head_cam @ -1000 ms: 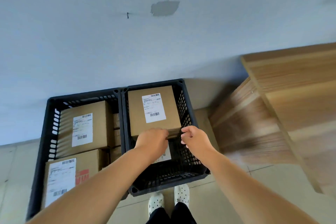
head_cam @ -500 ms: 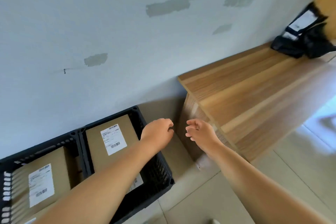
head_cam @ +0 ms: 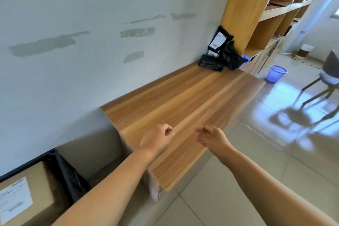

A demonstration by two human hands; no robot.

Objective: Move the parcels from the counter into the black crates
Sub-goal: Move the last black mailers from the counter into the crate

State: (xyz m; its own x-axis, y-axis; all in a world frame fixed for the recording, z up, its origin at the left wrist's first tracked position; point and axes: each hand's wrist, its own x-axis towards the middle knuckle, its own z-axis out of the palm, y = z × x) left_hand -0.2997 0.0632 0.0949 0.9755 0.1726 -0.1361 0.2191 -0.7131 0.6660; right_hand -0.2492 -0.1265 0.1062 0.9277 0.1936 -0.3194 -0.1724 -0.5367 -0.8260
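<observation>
Left hand and right hand, loosely curled, grip nothing above the desk; black parcels at far end.

I see a pale wall with grey patches where the paint is gone. At the far right a wooden shelving unit rises from floor level; what sits on its upper shelves is too blurred for me to name. On the glossy tiled floor a blue bucket stands near the shelving's foot. A grey chair sits by the right edge, and beyond it what may be a small brown-and-white container.
</observation>
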